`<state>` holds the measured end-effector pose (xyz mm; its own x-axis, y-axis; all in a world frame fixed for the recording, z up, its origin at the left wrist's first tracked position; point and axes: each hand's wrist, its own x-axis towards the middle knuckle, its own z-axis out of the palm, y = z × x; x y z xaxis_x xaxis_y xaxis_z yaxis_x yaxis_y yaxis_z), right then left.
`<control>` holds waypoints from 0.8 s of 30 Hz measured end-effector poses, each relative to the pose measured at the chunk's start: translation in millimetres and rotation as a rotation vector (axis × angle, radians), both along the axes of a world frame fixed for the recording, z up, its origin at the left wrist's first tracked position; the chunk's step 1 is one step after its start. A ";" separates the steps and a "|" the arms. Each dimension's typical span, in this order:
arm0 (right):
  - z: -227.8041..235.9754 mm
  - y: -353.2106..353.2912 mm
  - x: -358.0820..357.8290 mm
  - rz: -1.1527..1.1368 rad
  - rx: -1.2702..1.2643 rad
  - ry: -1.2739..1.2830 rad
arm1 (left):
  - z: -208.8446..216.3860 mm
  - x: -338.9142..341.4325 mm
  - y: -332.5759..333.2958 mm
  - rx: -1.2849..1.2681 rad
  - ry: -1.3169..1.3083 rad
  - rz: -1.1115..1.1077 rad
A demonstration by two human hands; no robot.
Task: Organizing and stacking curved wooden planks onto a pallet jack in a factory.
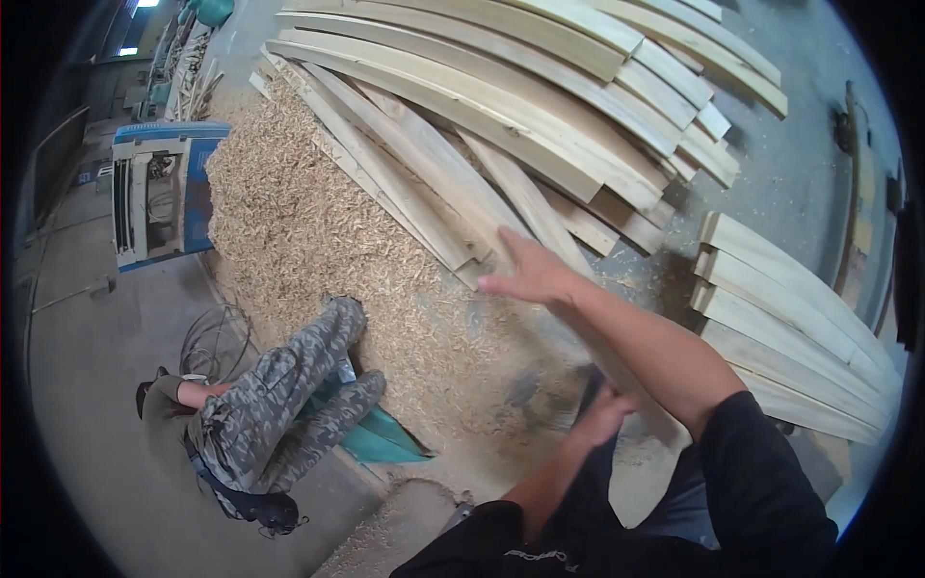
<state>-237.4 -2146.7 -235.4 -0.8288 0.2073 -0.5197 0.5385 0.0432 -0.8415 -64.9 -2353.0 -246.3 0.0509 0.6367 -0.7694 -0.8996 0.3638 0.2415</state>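
Note:
A long pale wooden board (659,420) slants from the stack toward me and passes beneath my right forearm. My right hand (528,270) spans its width, thumb on one side and fingers on the other. Lower down, my left hand (607,416) is closed at the board's edge near its close end, with its fingers slightly blurred. Beside my right hand, other loose boards (414,197) lie slanted over the wood shavings, their ends close to my thumb.
A large heap of wood shavings (299,212) covers the floor at left. Another person (260,424) in camouflage trousers stands by it, near a green sheet (385,438). A blue machine (198,188) is behind. Stacked boards lie at the back (482,96) and right (771,308).

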 end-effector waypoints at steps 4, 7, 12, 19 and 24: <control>18.3 59.7 64.7 0.066 0.056 -0.208 | 36.3 127.3 60.7 0.215 -0.006 -0.015; 35.3 81.4 155.2 0.146 0.038 -0.247 | 69.9 178.1 74.3 0.427 0.099 -0.162; 95.5 40.4 349.0 0.100 0.488 -0.376 | 119.5 103.2 62.9 0.927 0.995 -0.710; 208.8 2.0 615.0 0.219 0.757 -0.583 | 23.5 -70.6 167.4 0.701 1.869 -1.109; 256.6 1.7 739.8 0.277 1.215 -0.536 | -24.1 -64.7 236.1 0.503 1.422 -1.569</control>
